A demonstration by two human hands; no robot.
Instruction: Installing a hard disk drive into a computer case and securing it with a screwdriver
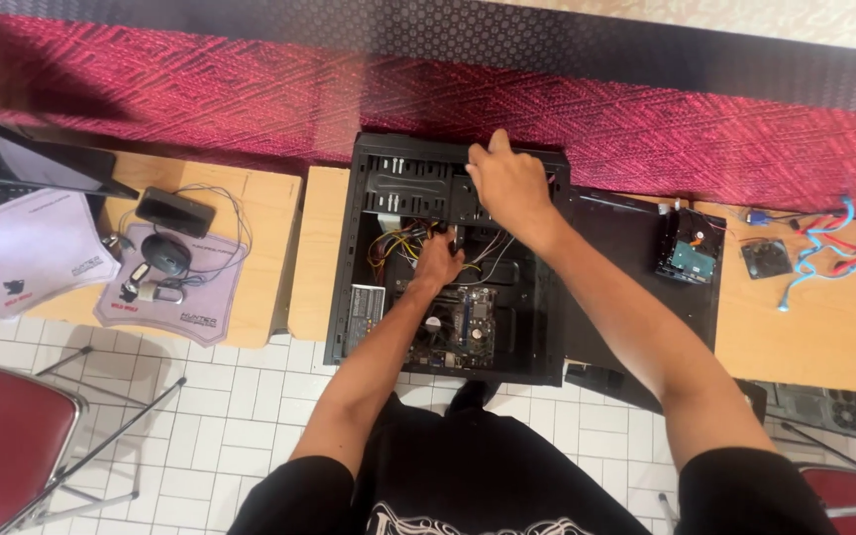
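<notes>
An open black computer case (349, 287) lies on its side on a wooden table, with a motherboard (468, 332) and a bundle of coloured cables (403, 238) inside. My left hand (438, 263) reaches down into the case among the cables above the motherboard; whether its fingers grip a cable is unclear. My right hand (507, 183) rests on the far top edge of the case by the drive bay, fingers curled over the metal frame.
A black side panel (616, 258) lies right of the case with a hard drive (691, 253) on it. Red and blue cables (824, 248) and a small fan (765, 260) lie far right. Left table holds a mouse (165, 253), mouse pads, a phone. Red chair (7, 441) at lower left.
</notes>
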